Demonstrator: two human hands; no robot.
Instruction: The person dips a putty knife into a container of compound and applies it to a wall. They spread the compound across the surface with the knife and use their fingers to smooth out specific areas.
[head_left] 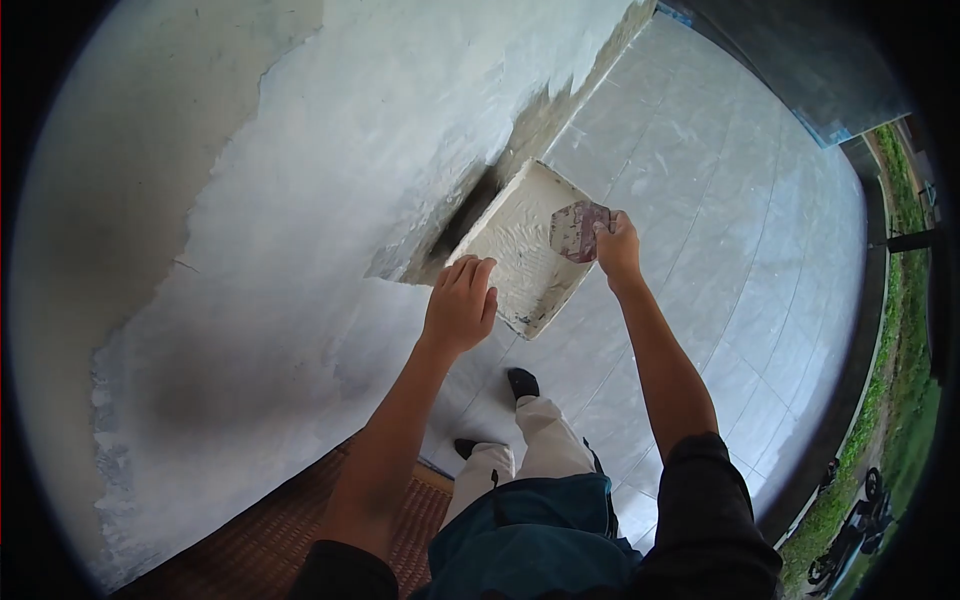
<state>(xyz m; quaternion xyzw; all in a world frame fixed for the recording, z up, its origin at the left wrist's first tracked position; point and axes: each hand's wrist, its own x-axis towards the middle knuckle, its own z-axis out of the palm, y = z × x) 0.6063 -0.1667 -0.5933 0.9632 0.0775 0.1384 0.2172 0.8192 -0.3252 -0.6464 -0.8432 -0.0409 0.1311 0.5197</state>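
A rectangular tray [571,180] holds a pale, wet paste [515,243] with ridged marks across it. My left hand [460,305] is closed over the tray's near left edge, fingers curled on the rim and the thumb pointing along it. In my right hand [618,248] is a flat, roughly hexagonal scraper [575,232], brownish and smeared with paste. Thumb and fingers pinch its right side, and its plate lies over the right part of the tray. The underside of the tray is hidden.
On the left rises a wall [330,180], partly coated white, with ragged coat edges. Grey tiled floor [700,200] spreads to the right. A brown woven surface [290,520] lies at lower left. Outside, beyond the floor edge, are grass [905,420] and a motorcycle [855,530].
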